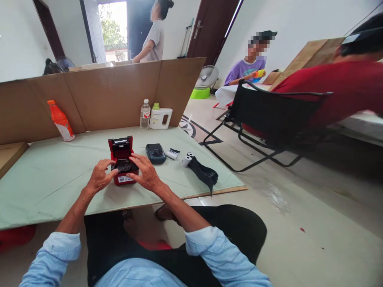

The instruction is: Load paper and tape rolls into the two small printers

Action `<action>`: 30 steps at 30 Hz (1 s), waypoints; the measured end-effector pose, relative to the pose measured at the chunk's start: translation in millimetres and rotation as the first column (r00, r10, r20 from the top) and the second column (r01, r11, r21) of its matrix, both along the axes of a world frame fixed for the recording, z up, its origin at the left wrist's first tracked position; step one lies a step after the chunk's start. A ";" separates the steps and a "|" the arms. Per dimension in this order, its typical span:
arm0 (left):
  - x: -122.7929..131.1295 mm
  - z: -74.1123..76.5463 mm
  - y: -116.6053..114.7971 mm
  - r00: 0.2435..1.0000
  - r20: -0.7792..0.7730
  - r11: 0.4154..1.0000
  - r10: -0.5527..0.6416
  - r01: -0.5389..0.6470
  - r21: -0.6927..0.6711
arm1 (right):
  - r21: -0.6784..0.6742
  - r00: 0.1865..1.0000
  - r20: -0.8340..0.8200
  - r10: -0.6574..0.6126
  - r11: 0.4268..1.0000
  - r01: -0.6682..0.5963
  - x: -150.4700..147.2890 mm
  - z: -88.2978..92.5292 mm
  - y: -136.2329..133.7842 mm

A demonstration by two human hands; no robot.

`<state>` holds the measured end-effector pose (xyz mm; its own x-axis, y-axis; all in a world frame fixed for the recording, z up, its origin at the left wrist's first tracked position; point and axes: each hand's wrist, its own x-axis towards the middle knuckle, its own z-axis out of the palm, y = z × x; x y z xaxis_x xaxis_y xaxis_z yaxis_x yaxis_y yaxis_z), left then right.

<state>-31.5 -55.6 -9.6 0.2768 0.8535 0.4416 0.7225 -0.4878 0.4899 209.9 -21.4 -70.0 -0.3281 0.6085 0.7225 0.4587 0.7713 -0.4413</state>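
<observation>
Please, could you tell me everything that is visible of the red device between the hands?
The red device is boxy, red and black, plastic-looking. Its lid stands open, with a shiny bar inside; the cavity is dark. A white label marks its front. It sits on the pale green tabletop; the left hand and right hand appear to touch it.

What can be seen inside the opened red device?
Dark, shiny material shows inside the red device; it covers whatever lies beneath. The left hand and right hand partly hide the sides.
</observation>
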 end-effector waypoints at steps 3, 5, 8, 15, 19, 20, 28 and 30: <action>3.0 8.1 7.9 1.000 -0.011 1.000 -0.011 0.011 -0.017 | -0.031 0.998 0.041 0.051 0.998 -0.050 -3.0 20.0 10.1; 4.5 12.0 13.3 1.000 -0.006 0.999 -0.014 0.014 -0.029 | -0.084 0.994 0.078 0.078 0.994 -0.071 -6.4 29.5 18.6; 5.0 14.9 23.5 0.999 0.034 0.998 -0.013 0.015 -0.060 | -0.174 0.992 0.086 0.087 0.982 -0.071 -10.7 40.9 32.5; 11.0 19.8 49.8 0.997 0.070 0.990 -0.022 0.031 -0.139 | -0.307 0.983 -0.069 0.171 0.934 -0.184 -7.0 77.8 57.8; 20.8 24.7 56.5 0.998 0.062 0.984 0.006 0.005 -0.178 | -0.277 0.964 -0.136 0.228 0.925 -0.258 -4.6 99.7 61.3; 23.1 25.2 57.7 0.997 0.073 0.981 0.001 0.013 -0.196 | -0.275 0.958 -0.159 0.240 0.921 -0.277 -4.4 104.3 60.5; 37.4 36.2 62.4 0.975 0.191 0.979 -0.110 0.139 -0.146 | -0.195 0.932 -0.336 0.136 0.958 -0.210 15.2 130.0 28.3; 42.7 45.2 61.4 0.983 0.147 0.981 -0.108 0.129 -0.147 | -0.193 0.919 -0.381 0.100 0.964 -0.185 28.5 125.5 11.5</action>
<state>11.2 5.9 35.6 0.3256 0.8793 0.3476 0.5843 -0.4761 0.6572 238.4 -9.9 55.5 -0.1626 0.7329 0.6606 0.1256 0.6794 -0.7229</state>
